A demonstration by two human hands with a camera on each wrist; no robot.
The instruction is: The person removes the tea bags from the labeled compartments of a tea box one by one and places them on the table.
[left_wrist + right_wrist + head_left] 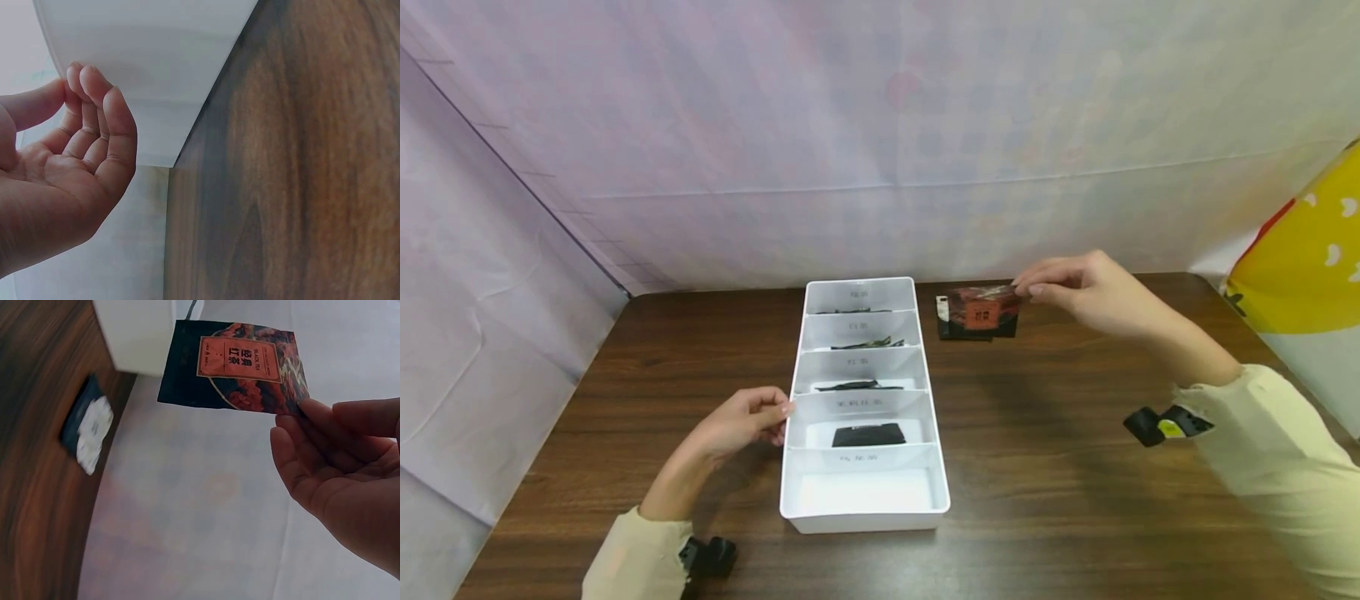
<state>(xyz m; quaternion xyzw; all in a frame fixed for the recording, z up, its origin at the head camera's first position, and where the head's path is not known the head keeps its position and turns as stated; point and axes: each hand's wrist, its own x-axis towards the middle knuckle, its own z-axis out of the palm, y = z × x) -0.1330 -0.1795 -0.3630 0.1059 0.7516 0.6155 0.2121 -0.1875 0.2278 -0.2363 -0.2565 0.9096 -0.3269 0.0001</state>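
White plastic makes up a long box (865,523) that stands on a brown wood-grain table (1037,483), its five labelled compartments running from near to far. On its left side, the person's left hand (745,421) pinches the rim between thumb and fingers. Beyond the box's far right side, the right hand (1097,292) holds a red-and-black tea sachet (231,365) above the table, thumb and fingertips closed on one corner. Its printed face reads "BLACK TEA".

The sachet looks light and thin, a flat packet stiff enough to stay fairly level from that one corner. Its surface is probably smooth and a little slippery, and the wrapper could crease or tear if squeezed hard. A corner or sealed edge seems the best place to pinch.

Counted out: two hands, one box, one sachet in the grip, and at least one more dark packet (94,428) lying on the table just below it. Four compartments show dark sachets (868,435); how many overlap in each cannot be told.
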